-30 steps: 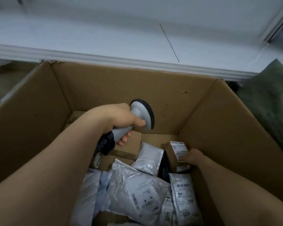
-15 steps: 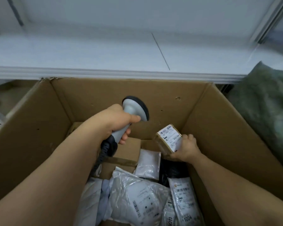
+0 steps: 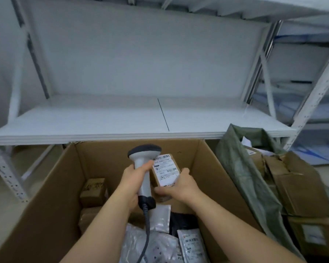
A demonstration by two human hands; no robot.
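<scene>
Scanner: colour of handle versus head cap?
The scanner handle is light grey, its head cap dark grey to black; it shows best in the head view.

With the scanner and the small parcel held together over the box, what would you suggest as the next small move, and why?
Probably draw the barcode scanner back slightly and tip its head toward the label. The left hand holds it right beside the small parcel in the right hand, seemingly side-on to the label that faces up.
</scene>
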